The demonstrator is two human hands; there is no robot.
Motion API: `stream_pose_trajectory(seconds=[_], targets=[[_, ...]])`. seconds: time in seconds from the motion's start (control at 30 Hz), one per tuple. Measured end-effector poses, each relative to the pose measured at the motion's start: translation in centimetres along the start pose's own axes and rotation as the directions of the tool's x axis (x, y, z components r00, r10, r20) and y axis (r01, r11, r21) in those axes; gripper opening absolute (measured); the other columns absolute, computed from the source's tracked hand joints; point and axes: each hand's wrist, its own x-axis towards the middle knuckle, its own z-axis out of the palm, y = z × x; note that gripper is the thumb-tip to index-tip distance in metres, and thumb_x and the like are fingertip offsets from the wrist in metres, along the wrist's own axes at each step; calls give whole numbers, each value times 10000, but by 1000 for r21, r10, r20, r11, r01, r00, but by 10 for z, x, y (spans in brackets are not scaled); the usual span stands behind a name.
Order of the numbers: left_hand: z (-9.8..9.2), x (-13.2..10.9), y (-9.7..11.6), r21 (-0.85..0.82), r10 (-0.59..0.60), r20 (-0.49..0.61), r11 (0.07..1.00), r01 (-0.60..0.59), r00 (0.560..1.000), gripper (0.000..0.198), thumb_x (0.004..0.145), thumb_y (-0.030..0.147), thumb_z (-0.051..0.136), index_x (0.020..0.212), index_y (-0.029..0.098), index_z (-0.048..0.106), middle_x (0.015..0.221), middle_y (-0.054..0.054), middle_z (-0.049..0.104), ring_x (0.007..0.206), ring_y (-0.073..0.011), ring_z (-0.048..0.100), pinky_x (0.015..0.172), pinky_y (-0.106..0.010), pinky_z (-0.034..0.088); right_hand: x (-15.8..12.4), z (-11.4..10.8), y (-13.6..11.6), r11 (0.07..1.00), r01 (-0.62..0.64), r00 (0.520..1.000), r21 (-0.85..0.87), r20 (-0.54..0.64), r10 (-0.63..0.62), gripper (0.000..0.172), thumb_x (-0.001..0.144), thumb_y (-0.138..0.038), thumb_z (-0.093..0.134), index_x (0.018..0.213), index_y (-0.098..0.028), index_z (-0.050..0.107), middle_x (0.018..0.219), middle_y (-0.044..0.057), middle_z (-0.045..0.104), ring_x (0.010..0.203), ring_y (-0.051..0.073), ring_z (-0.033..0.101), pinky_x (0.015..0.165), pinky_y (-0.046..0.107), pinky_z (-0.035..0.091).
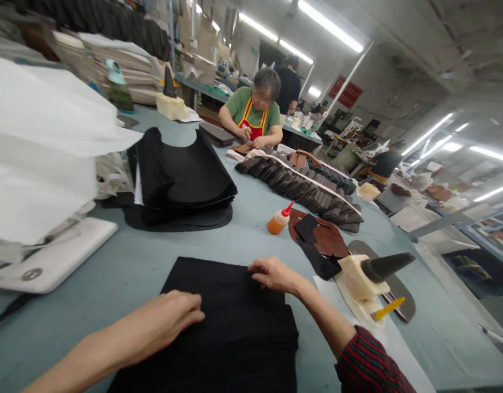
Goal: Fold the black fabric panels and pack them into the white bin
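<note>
A stack of black cloth pieces (pixel 238 327) lies on the table right in front of me. My left hand (pixel 177 314) rests on its left part, fingers loosely bent over the cloth and holding nothing that shows. At the far right corner, my right hand (pixel 273 274) pinches the edge of the black cloth between thumb and fingers. Just beyond stands a small glue bottle (pixel 278 221) with orange contents and a red tip. Brown leather pieces (pixel 331 237) with black scraps on them lie beside the bottle.
Black curved panels (pixel 185 174) are piled at the back left, near white sheets (pixel 50 136) and a white flat device (pixel 58 256). On the right sits a cream block (pixel 357 278) with a black cone. Grey-brown pieces (pixel 300 188) form a long row. A co-worker (pixel 255 109) works across the table.
</note>
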Motion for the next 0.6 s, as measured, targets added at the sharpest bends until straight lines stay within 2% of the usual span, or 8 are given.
stream_pose_trajectory(seconds=[0.07,0.1,0.17,0.27,0.37,0.53,0.6], targets=[[3,13,-11,69,-168,-129,982,178,977,262,935,292,352,965,207,598,952,-44,670,848,-171,641,728,-286,466,33,12,-28,991,125,979,-53,167,-114,178,833,-194,624,1003,-219,673,736,-15,677,631,128,598,608,234,438],[4,18,-16,114,-242,-172,958,263,955,261,924,243,347,1015,178,582,1021,-86,652,911,-202,632,758,-317,464,47,21,-40,980,178,970,-86,183,-160,160,831,-203,635,985,-218,674,763,-6,681,664,137,606,619,237,440],[4,23,-25,199,-314,-234,911,362,920,264,892,170,353,1037,149,572,1076,-124,623,966,-238,612,784,-355,456,65,43,-55,964,229,971,-133,97,-218,131,839,-222,636,968,-208,660,858,20,681,742,153,615,657,246,451],[1,23,-30,228,-307,-189,910,346,933,250,879,146,352,972,164,584,1014,-101,630,926,-231,609,780,-361,448,70,73,-59,967,212,963,-142,-137,-231,127,871,-253,606,983,-194,625,933,45,645,788,160,600,692,256,469],[-3,22,-27,277,-272,-208,905,323,940,267,872,112,342,946,174,592,989,-88,642,934,-232,607,799,-370,437,61,91,-51,971,214,926,-108,-294,-237,126,909,-255,546,985,-176,607,925,61,606,812,168,582,723,270,487],[0,18,-18,396,-176,-246,880,264,953,341,874,60,284,956,155,601,1005,-121,662,945,-255,616,818,-410,427,57,97,-45,967,248,883,-58,-398,-250,237,918,-232,514,1137,-156,561,962,90,579,868,193,572,761,310,516],[2,13,-14,374,-175,-238,891,257,955,339,901,96,257,985,145,582,990,-133,672,939,-269,628,824,-435,425,59,97,-46,965,258,864,-52,-435,-254,261,912,-216,515,1164,-161,552,986,97,568,873,192,565,757,316,520]])
